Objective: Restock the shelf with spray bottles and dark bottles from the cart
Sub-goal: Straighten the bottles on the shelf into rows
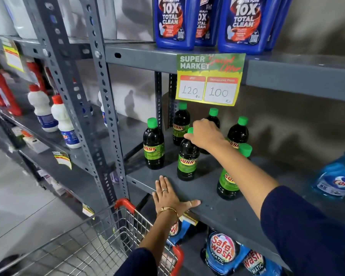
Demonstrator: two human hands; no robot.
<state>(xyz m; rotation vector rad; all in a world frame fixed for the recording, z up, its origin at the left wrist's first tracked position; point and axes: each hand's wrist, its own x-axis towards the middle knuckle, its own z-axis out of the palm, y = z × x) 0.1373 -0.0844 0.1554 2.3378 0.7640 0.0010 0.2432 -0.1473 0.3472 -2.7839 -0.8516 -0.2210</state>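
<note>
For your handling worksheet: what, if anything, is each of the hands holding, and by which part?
The right hand grips a dark bottle by its green-capped neck as it stands on the shelf. The left hand holds nothing; it lies flat on the shelf edge.

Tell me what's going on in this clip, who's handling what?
A person is stocking a grey metal shelf with dark green-capped Sunny bottles. The right hand has its grip around the neck of one bottle standing near the front; five more Sunny bottles stand around it. The left hand lies flat on the shelf's front edge, holding nothing. A wire cart sits below. A blue spray bottle is at the shelf's right end.
</note>
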